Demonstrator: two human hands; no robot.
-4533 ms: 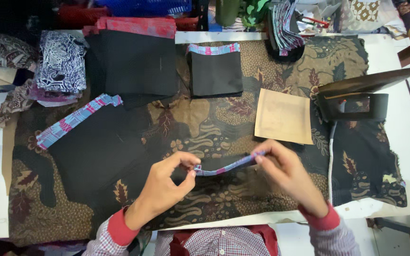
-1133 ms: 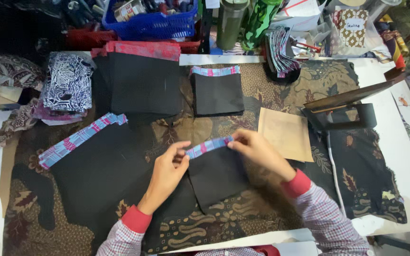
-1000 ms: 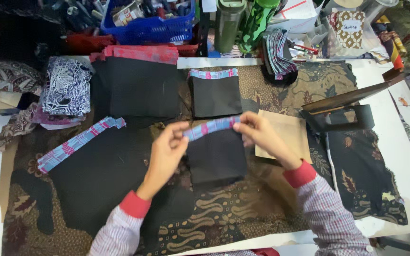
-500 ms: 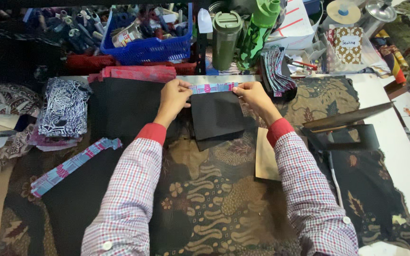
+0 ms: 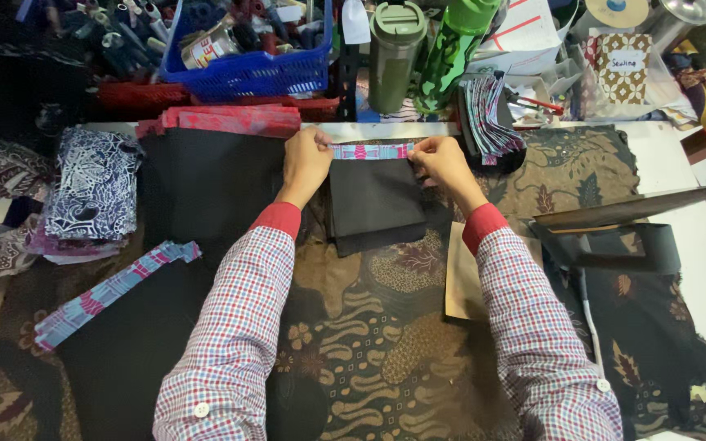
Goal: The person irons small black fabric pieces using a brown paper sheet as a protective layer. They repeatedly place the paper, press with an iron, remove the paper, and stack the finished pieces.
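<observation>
Both arms reach straight away from the body to the far middle of the table, where a black fabric piece (image 5: 375,200) lies flat on what looks like a small stack of like pieces. Its top edge carries a pink-and-blue patterned band (image 5: 371,151), long axis running left to right, square to the forearms. The left hand (image 5: 306,162) pinches the band's left end, fingers closed on it; the right hand (image 5: 443,163) pinches the right end the same way. Each hand sits at its own end, neither nearer than the other, and the black body of the piece hangs back toward the person between the wrists. The surface is a table spread with brown batik cloth (image 5: 369,327). Left of the piece lies a larger black panel (image 5: 206,184) with red-pink folded cloth (image 5: 230,120) along its far edge; a loose patterned strip (image 5: 112,290) lies at an angle well to the left. A tan paper square (image 5: 461,273) shows just under the right forearm. Just beyond the band stand a blue basket (image 5: 247,69), a grey tumbler (image 5: 394,53) and a green bottle (image 5: 455,45), so room past the far edge is tight. A fabric stack (image 5: 91,192) crowds the left side.
</observation>
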